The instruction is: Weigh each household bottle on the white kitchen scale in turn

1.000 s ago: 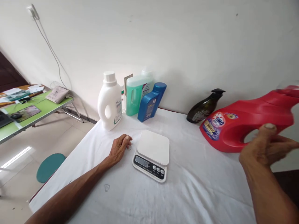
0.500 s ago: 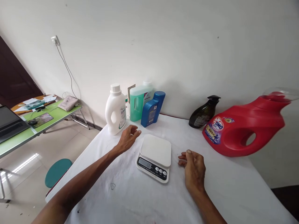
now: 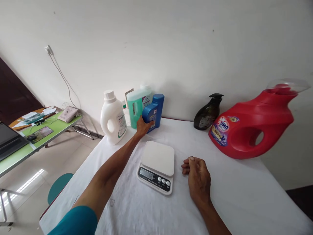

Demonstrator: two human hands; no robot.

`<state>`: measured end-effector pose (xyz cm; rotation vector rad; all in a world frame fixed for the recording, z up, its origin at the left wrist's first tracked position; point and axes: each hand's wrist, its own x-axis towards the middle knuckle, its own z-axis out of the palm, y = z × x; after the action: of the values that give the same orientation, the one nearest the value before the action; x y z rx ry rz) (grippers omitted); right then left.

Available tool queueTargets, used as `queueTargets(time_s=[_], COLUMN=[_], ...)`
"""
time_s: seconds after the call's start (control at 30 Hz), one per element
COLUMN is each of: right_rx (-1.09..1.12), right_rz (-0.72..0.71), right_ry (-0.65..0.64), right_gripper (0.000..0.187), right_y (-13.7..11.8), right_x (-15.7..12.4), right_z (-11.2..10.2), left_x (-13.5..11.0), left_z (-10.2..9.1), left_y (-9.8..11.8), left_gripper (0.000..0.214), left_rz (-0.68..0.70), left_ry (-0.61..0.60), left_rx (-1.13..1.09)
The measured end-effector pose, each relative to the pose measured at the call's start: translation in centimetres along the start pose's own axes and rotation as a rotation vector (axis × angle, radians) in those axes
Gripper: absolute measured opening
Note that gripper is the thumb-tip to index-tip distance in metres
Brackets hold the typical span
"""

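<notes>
Left hand [image 3: 143,126] at blue bottle [image 3: 155,111]

Blue bottle: upright near the counter's [image 3: 234,186] back edge, beside green bottle [image 3: 137,111]; left hand's thumb across its front, other fingers partly hidden, grip closure unclear. Right hand [image 3: 199,179]: fingers loosely bent, closure unclear, just right of white scale [image 3: 158,158].

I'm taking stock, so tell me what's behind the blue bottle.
The green bottle stands behind the blue bottle, its handle side showing. The blue bottle and left hand cover its lower right; whatever else they hide cannot be seen.
</notes>
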<state>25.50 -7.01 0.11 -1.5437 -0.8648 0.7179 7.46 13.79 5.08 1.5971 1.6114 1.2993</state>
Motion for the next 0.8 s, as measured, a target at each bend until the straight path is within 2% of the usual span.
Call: queueTargets(time_s=[0.17,0.33,0.43,0.57,0.7,0.8], right_rx=[0.016,0.029,0.052,0.041,0.036,0.041], right_rz=[-0.005,0.017,0.029,0.009,-0.009,-0.012], right_ry=[0.001,-0.013,-0.017,-0.015,-0.012,-0.009], right_gripper=[0.044,0.047,0.048,0.05,0.05,0.048], right_y=[-0.7,-1.2,-1.1,-1.0,-1.0,-1.0], right_x=[0.0,0.0,0.0,0.1,0.0,0.0], right_z=[0.0,0.1,0.1,0.1,0.1,0.2], left_x=[0.1,-0.3,-1.2,-3.3,-6.2,-8.7], left_z=[0.2,-0.9,-2.3,-5.0,-8.0,-9.3], left_y=[-0.4,-0.8,-0.3,1.9,4.2,4.7], left_gripper=[0.048,0.047,0.048,0.05,0.05,0.049], left_rz=[0.053,0.065,0.053,0.095,0.135,0.102], left_ry=[0.045,0.039,0.014,-0.064,-0.207,-0.283], left_rx=[-0.115,-0.218,-0.284,-0.416,-0.487,-0.504])
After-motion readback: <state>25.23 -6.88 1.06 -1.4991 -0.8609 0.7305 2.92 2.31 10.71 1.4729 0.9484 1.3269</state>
